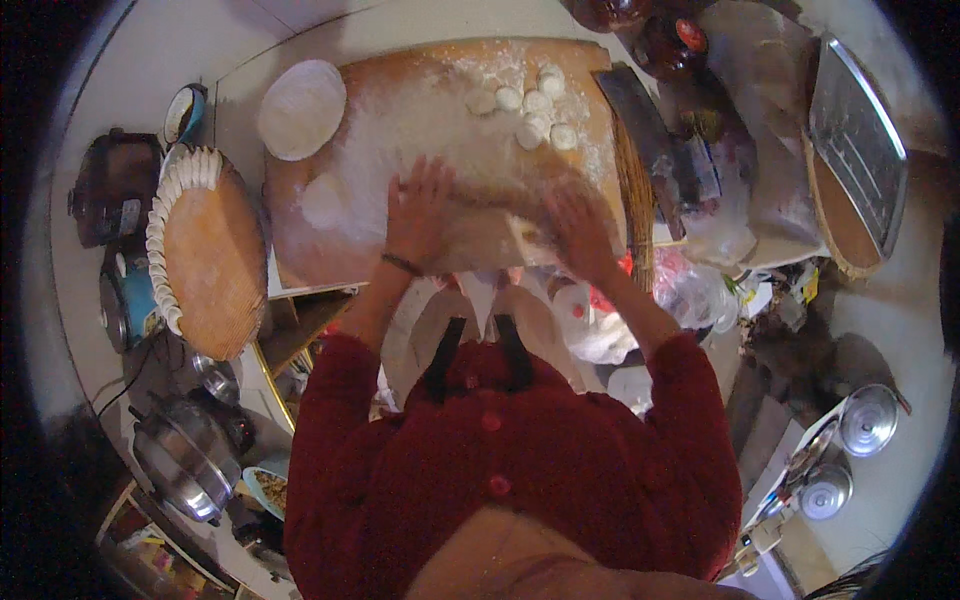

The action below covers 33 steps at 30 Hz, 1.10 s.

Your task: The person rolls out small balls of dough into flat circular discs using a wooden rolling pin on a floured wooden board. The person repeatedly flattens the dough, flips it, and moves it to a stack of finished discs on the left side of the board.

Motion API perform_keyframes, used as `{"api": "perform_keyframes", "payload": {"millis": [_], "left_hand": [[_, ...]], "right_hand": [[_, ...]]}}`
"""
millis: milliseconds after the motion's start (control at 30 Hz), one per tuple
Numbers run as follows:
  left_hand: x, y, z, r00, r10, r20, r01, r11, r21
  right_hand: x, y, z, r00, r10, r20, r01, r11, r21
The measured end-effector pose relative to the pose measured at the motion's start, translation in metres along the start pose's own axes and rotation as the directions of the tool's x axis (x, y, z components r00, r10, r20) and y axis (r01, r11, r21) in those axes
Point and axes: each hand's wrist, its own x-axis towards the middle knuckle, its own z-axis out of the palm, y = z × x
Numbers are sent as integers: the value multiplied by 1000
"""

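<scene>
A floured wooden board (300, 255) lies before me. My left hand (424, 206) is flat over its middle, fingers stretched forward, with a dark band on the wrist. My right hand (577, 217) is at the board's right side, blurred, its fingers spread. Between the hands runs a thin brown rod (495, 201), seemingly a rolling pin; its ends are hidden under the palms. Several small flattened dough pieces (536, 101) lie in flour beyond my right hand. A pale heap of flour (322, 201) is left of my left hand. Past it stands a whitish round bowl (302, 111).
At the left, a round stalk tray (214, 262) carries dumplings along its rim. Behind it are a dark appliance (120, 187) and a steel pot (184, 457). A bundle of stalks (636, 202) borders the board's right edge, near plastic bags (690, 289) and dark jars (671, 45).
</scene>
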Motion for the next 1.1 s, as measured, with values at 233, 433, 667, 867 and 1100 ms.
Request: {"api": "perform_keyframes", "payload": {"millis": [233,433,667,867,1100], "left_hand": [[7,3,9,998,-55,-31,56,996,63],[-26,7,21,995,-102,1,102,994,-49],[-29,33,-23,933,-62,355,57,998,27],[8,18,12,980,-119,-158,127,991,39],[-1,9,25,988,-97,-121,102,994,34]], "right_hand": [[63,15,-34,991,132,24,-134,958,255],[53,-7,-60,923,96,374,-156,979,133],[10,23,11,994,-82,-77,76,994,-79],[64,20,-40,990,76,115,-99,973,210],[58,15,-43,996,80,39,-88,957,276]]}}
